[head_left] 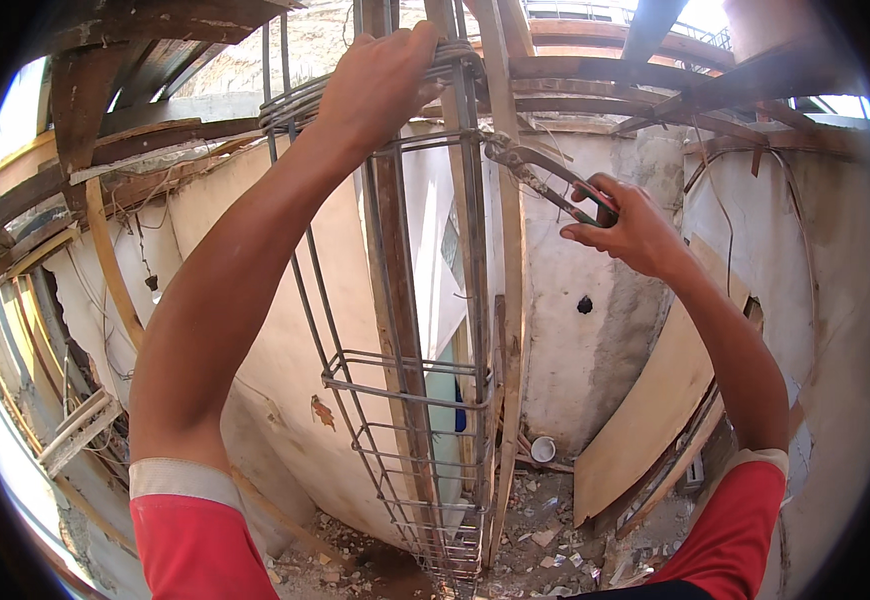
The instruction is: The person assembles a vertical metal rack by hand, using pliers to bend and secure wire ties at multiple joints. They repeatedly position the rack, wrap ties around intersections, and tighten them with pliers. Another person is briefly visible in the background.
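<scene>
A tall cage of steel rebar (327, 290) stands upright in front of me, with square stirrups (410, 397) around its vertical bars. Near its top, several stirrups are bunched together in a stack (300, 103). My left hand (380, 85) is closed over this stack, its fingertips partly hidden on the far side. In my right hand (630, 222) is a pair of pincers (545, 178) with red and dark green handles. The pincers' jaws are at the right corner of a single stirrup (420, 143) just below the stack; any wire between them is too small to make out.
Wooden posts (508, 330) rise close beside the cage. Roof beams (595, 70) cross overhead, and loose wires hang at both sides. A plywood sheet (645, 400) leans at the right wall. Rubble (545, 535) and a white bucket (543, 449) lie far below.
</scene>
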Demonstrator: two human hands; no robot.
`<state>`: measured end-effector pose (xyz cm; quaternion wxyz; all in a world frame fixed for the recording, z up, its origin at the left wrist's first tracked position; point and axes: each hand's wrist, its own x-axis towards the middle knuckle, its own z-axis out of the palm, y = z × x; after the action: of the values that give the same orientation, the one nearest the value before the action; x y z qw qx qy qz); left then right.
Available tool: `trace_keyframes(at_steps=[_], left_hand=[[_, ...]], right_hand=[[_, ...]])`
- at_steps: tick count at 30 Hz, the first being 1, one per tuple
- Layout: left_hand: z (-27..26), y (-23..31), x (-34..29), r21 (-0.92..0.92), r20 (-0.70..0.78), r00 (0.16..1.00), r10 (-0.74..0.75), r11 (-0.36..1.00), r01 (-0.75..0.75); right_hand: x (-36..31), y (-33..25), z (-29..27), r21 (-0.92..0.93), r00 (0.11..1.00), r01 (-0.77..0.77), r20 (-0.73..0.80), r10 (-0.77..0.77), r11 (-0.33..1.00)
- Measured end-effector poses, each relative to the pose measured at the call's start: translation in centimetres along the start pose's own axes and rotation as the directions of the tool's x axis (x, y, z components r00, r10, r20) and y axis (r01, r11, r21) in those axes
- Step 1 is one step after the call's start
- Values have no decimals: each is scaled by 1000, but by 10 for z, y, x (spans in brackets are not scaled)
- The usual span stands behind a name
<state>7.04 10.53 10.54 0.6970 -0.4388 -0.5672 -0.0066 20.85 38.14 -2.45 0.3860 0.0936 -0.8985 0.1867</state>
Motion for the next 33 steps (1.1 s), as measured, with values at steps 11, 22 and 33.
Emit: trace_keyframes(at_steps=[11, 22, 33], left_hand=[[-2, 7, -2, 50, 30, 999, -37, 998, 36], [-11, 7, 1, 42, 144, 985, -99, 995, 94], [-10, 1, 2, 34, 68, 997, -35, 999, 32]], right_hand=[[-4, 26, -2, -541, 739, 303, -386, -552, 784], [-14, -8, 5, 162, 956, -228, 222, 190, 960], [-16, 21, 2, -629, 731, 243, -382, -565, 739]])
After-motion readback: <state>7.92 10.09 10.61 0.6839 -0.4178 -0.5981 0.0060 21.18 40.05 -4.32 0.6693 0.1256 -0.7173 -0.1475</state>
